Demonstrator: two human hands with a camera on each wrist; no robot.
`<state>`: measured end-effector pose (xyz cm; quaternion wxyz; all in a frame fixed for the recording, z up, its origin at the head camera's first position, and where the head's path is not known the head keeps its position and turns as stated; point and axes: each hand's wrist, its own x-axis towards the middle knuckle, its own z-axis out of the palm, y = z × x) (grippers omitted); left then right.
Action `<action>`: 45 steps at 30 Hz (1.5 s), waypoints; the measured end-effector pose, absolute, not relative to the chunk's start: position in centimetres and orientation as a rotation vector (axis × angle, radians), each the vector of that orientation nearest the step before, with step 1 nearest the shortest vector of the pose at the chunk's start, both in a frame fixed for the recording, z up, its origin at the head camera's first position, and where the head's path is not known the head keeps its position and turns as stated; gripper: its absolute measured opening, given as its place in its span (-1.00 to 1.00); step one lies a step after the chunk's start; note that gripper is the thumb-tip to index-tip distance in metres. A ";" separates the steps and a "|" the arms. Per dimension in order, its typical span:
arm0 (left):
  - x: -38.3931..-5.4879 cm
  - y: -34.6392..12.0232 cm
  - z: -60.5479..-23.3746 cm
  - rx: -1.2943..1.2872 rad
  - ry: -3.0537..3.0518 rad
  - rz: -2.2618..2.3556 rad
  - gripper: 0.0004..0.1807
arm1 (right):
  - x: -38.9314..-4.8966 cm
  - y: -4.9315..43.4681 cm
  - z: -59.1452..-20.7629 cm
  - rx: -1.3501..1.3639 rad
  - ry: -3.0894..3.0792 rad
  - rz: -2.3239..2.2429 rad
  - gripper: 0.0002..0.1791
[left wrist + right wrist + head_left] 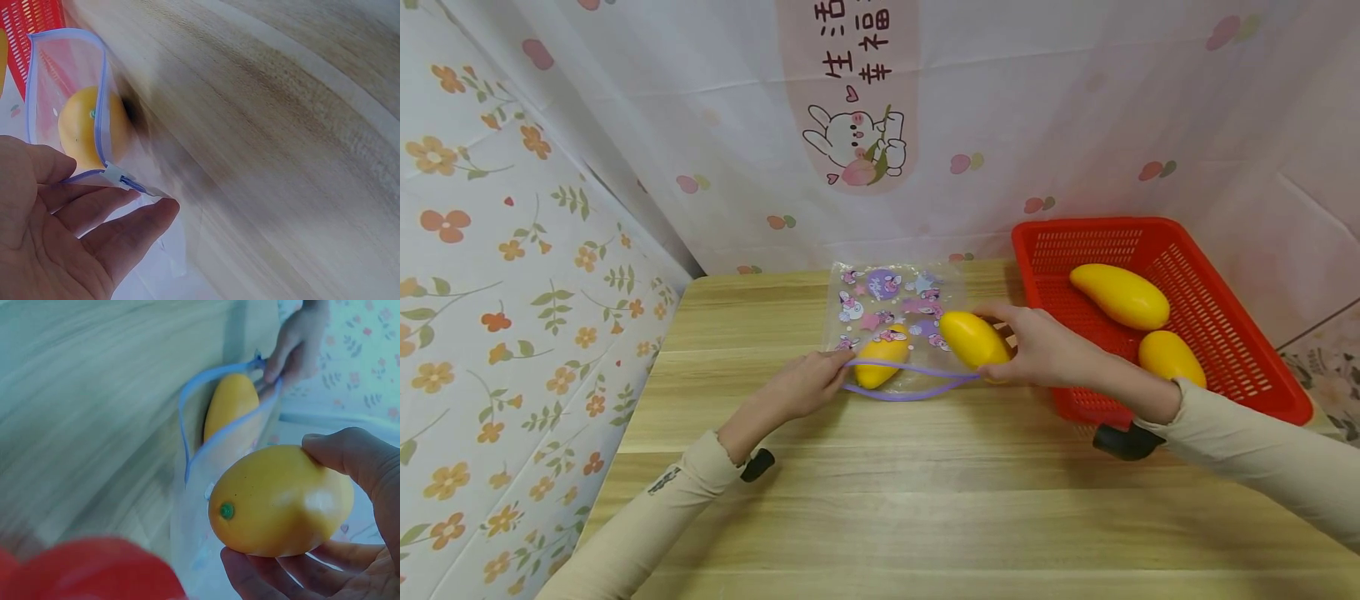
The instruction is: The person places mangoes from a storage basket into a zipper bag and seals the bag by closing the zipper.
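A clear zip bag (891, 308) with cartoon prints and a purple rim lies on the wooden table (880, 500), its mouth facing me. One yellow mango (878, 367) lies inside it. My left hand (808, 385) pinches the left corner of the bag's rim (115, 175), holding the mouth apart. My right hand (1037, 346) grips a second yellow mango (973, 340) just at the right end of the bag's mouth, above the rim. In the right wrist view that mango (281, 500) sits between thumb and fingers, with the bagged mango (231, 409) beyond.
A red plastic basket (1240, 333) stands at the right with two more yellow mangoes (1120, 296) in it. Patterned cloth hangs behind and along the left side of the table. The near half of the tabletop is bare wood.
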<state>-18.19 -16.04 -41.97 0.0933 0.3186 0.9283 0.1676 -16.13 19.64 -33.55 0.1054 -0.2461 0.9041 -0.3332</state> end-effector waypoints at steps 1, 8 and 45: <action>-18.2 -16.0 -42.0 0.946 2.756 0.497 -0.60 | -16.0 19.4 -33.7 -0.731 2.661 -0.982 -0.15; -18.2 -16.0 -42.0 0.958 2.767 0.485 -0.61 | -15.5 18.2 -34.4 -0.754 2.623 -0.975 -0.16; -18.0 -15.6 -41.7 0.966 2.781 0.486 -0.57 | -13.8 13.9 -37.5 -0.862 2.536 -0.924 -0.28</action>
